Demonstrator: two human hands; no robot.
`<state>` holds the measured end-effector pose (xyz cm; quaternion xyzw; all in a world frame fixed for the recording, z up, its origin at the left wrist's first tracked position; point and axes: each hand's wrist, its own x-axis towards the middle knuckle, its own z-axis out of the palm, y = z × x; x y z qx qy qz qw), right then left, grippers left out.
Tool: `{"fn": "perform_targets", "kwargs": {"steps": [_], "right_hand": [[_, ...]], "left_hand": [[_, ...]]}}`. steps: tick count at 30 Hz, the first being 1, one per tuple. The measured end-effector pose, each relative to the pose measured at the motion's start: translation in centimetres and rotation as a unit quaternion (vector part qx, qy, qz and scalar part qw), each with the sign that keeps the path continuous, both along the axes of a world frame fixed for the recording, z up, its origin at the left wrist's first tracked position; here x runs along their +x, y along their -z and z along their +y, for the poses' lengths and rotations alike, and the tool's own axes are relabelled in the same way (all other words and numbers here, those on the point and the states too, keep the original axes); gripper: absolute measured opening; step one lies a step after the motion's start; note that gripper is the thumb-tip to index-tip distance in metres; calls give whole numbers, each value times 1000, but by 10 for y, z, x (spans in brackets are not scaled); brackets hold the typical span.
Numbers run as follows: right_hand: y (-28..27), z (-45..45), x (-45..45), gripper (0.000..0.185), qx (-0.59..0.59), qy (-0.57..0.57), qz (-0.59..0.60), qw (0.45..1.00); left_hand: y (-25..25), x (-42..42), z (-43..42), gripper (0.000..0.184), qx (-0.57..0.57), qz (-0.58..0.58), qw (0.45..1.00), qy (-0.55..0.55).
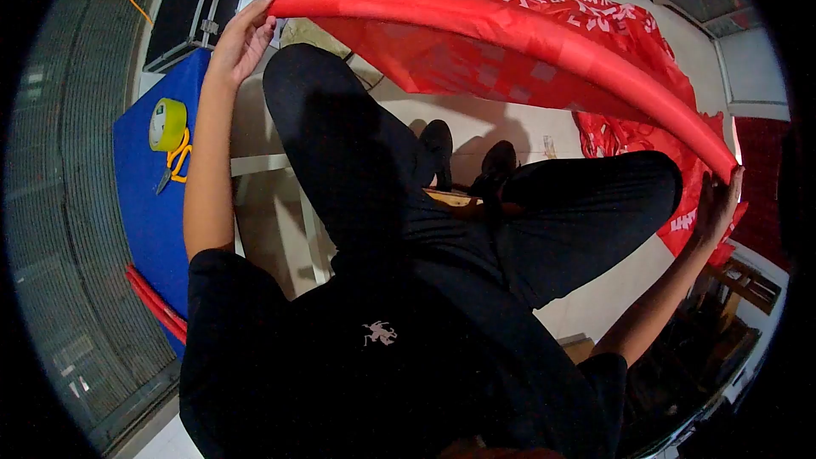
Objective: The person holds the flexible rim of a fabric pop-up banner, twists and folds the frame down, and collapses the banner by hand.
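A long red fabric banner (476, 13) is stretched in an arc above my knees, its upper edge forming a thick, rounded roll. Its left end is pinched in my left hand (246, 34), at the upper left. At the far right my right hand (720, 200) grips the other end, with the fingers partly hidden by shadow and fabric. Below the roll hangs a loose flap of the same red cloth, with paler squares showing through. More crumpled red fabric (629, 42) with white lettering lies on the floor behind it.
On the blue surface (153, 212) at the left are green-yellow tape (168, 125), orange-handled scissors (176, 161) and red rods (155, 304). A black case (191, 8) stands at the upper left. A dark-shelved unit (739, 289) is at the lower right.
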<state>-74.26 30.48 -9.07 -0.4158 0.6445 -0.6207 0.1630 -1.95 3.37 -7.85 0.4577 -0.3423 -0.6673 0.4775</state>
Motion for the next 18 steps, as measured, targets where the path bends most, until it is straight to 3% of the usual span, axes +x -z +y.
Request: {"fn": "perform_targets", "kwargs": {"steps": [4, 8, 10, 11, 12, 13, 18], "right_hand": [[-21, -3, 8, 38, 2, -22, -238, 971], [-29, -7, 29, 37, 16, 11, -248, 968], [-26, -5, 30, 41, 30, 0, -160, 987], [-25, -4, 28, 43, 35, -3, -130, 991], [-27, -4, 27, 41, 40, -4, -185, 982], [-30, -4, 26, 40, 45, -6, -239, 970], [-33, -9, 50, 41, 149, 12, -183, 972]], "left_hand": [[-3, -5, 1, 22, 32, -18, 999, 14], [3, -3, 3, 26, -26, -46, 999, 2], [1, 5, 0, 25, -20, 11, 994, 103], [3, 7, -1, 25, -19, 13, 994, 104], [0, 3, 0, 23, 10, 6, 996, 89], [-2, 0, 1, 22, 39, -2, 997, 73], [6, -1, -3, 18, 83, -122, 987, 60]]}}
